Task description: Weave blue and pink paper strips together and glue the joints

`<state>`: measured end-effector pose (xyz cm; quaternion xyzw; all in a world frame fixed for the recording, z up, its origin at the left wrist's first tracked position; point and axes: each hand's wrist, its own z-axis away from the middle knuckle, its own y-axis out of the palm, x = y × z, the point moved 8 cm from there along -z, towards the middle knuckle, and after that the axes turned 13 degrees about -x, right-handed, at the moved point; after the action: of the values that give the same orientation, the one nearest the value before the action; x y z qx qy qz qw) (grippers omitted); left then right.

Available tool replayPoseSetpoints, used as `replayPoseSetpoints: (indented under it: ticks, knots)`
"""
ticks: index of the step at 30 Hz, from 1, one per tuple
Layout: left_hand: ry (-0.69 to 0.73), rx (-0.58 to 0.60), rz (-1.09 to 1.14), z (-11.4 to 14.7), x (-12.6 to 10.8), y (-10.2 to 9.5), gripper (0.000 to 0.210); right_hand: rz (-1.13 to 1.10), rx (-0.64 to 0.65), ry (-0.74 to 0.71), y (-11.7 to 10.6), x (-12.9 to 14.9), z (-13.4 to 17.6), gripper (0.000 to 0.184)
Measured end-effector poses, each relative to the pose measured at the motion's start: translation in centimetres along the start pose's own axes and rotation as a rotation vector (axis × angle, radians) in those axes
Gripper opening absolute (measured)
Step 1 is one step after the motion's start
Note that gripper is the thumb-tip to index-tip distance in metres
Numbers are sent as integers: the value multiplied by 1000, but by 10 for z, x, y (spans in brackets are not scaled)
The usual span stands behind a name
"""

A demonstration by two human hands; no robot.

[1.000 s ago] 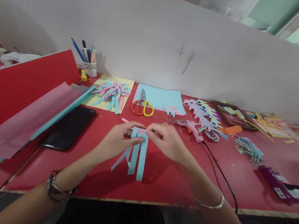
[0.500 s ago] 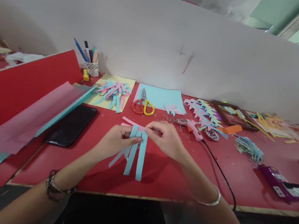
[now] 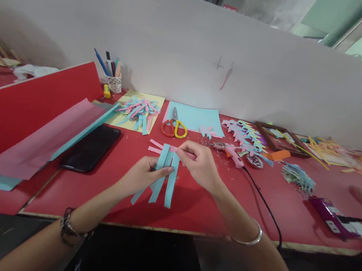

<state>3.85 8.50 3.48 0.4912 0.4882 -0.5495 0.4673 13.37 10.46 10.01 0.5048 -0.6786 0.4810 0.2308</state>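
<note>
On my remote view, two bare hands are close together over the middle of a red bench. I see the left hand pinching light-blue paper strips between thumb and fingers; their lower ends point toward the near edge. The right hand has its fingers closed on a pink strip crossing the blue ones near their tops. Beyond lie scissors, partly on a light-blue sheet. A pink glue gun lies rightward, a black phone leftward.
</note>
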Motion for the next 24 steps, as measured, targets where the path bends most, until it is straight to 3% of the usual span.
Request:
replayPoseSetpoints:
  ticks: [4,7,13,16,20,24]
  knots:
    - [-153,92,183,10,11,15,41,-18,-20,3,-1,2,2,20]
    - [-162,144,201,15,14,21,42,-32,-19,14,-3,1,2,20]
    - [30,83,-76,13,9,5,41,-12,41,-2,-8,3,3,19]
    - [140,98,-81,13,-6,-1,39,-1,102,0,-7,4,6,19]
    - [313,-84,-130,11,-34,-21,35,40,208,-25,-4,9,14,19]
    - [357,-50,-238,13,-47,-18,27,137,313,-92,-2,19,21,19]
